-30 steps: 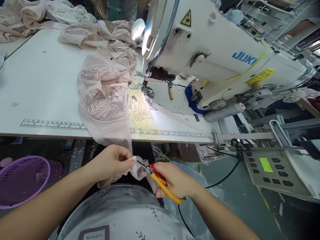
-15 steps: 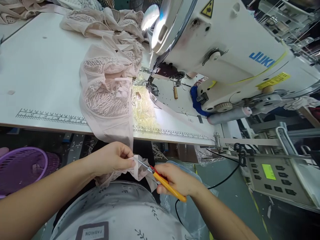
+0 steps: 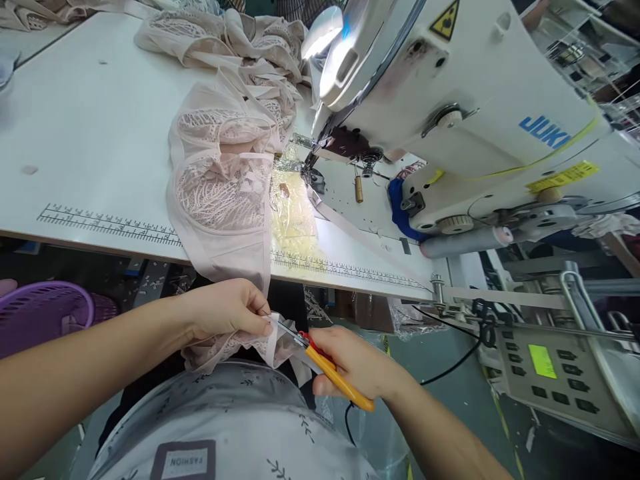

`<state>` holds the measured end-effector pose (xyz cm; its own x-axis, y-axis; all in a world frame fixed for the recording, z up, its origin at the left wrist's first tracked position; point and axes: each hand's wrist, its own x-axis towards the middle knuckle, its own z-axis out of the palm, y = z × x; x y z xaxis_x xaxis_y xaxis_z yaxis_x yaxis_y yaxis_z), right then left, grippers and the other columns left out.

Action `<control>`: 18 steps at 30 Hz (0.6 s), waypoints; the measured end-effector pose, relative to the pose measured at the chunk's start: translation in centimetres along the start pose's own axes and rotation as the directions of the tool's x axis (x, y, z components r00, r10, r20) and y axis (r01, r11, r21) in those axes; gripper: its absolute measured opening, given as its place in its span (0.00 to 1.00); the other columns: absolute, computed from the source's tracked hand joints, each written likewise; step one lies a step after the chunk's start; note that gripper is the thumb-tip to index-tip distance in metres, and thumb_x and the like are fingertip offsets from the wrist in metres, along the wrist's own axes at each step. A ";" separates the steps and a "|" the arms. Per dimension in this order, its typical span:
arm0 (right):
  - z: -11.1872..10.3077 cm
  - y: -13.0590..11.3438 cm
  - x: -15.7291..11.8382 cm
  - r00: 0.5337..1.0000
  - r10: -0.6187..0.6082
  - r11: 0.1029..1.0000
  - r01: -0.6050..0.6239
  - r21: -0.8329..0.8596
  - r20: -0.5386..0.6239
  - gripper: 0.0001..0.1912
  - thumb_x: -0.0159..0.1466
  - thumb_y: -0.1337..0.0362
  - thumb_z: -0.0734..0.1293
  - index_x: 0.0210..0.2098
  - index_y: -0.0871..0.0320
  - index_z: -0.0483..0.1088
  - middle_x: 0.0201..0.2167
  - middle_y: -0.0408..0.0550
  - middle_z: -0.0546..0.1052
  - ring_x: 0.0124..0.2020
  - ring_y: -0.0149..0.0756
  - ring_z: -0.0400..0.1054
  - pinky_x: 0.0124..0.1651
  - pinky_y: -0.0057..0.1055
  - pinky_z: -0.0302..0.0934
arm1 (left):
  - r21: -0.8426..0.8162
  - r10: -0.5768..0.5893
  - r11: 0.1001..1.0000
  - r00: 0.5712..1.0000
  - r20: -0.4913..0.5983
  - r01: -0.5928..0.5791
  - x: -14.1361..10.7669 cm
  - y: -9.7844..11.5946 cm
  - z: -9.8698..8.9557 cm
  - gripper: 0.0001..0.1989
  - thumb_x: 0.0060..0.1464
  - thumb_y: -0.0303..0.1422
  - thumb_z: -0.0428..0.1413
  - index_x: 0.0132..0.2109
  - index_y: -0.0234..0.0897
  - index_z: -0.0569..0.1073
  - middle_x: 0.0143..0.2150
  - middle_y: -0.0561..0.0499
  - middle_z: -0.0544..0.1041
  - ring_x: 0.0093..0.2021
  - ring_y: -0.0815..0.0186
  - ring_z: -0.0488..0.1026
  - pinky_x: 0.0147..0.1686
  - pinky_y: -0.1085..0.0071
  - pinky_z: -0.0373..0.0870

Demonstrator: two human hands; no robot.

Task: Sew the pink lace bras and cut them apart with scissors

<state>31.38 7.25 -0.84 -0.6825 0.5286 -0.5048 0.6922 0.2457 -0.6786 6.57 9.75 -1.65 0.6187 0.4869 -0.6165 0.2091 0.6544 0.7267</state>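
Note:
My left hand (image 3: 233, 310) pinches the edge of a pale pink lace garment (image 3: 220, 200), which drapes from the white table over its front edge to my lap. In my right hand (image 3: 350, 360) are scissors (image 3: 340, 380) with orange and red handles. Their metal blades point left and touch the light strip of fabric beside my left fingertips; the blade tips are partly hidden by fabric.
A white sewing machine (image 3: 480, 100) stands on the table (image 3: 85, 133) at the right, its lamp lit. More pink garments (image 3: 190, 37) lie behind. A purple basket (image 3: 45, 313) is at lower left, a control panel (image 3: 555, 373) at right.
The table and machine have shifted slightly in view as the camera moved. Both hands keep their hold, with the scissors' blades still at the fabric strip.

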 end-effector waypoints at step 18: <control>3.0 0.2 0.9 0.990 0.063 0.982 -0.038 0.183 -0.129 0.25 0.58 0.43 0.60 0.21 0.56 0.51 0.19 0.38 0.56 0.20 0.26 0.47 0.22 0.25 0.44 | 0.021 0.004 1.000 1.000 0.011 -0.004 0.2 0.3 -0.3 0.10 0.36 0.35 0.61 0.22 0.32 0.71 0.15 0.56 0.64 0.18 0.74 0.56 0.20 0.75 0.50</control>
<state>30.22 5.30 -3.04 -0.6018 0.6436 -0.4729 0.6632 0.0727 -0.7449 6.55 10.18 -1.68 0.6277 0.4832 -0.6103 0.2225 0.6400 0.7355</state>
